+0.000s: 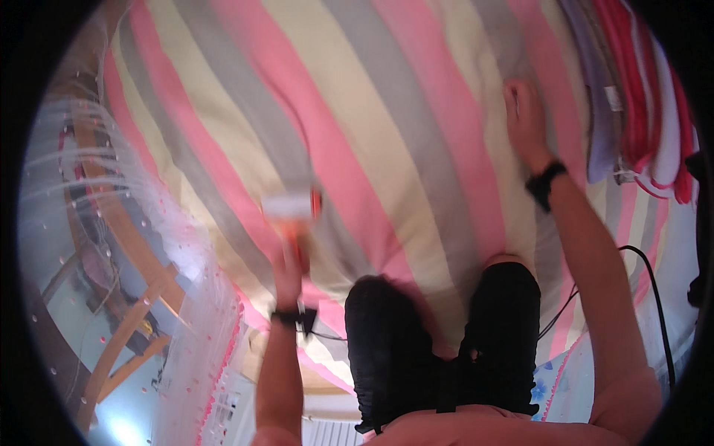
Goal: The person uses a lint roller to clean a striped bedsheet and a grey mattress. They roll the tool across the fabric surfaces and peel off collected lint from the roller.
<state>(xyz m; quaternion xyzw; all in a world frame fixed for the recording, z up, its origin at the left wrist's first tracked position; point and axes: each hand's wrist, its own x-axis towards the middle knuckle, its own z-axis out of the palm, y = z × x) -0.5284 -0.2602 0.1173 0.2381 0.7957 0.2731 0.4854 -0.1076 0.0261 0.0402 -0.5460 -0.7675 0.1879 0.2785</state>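
Observation:
My left hand grips the orange handle of a lint roller, blurred as if moving. Its white cylinder lies over a striped sheet in pink, grey and cream, and an orange cap shows at the cylinder's right end. Farther up and to the right, my right hand rests on the sheet with its fingers curled in; nothing shows inside it. Black bands circle both wrists. Shallow wrinkles run through the cloth around the roller.
My knees in black shorts press into the bed. Folded red, white and lilac textiles are piled at the upper right. A sheer dotted net hangs along the left edge, with wooden bars behind it. A black cable curves beside my right arm.

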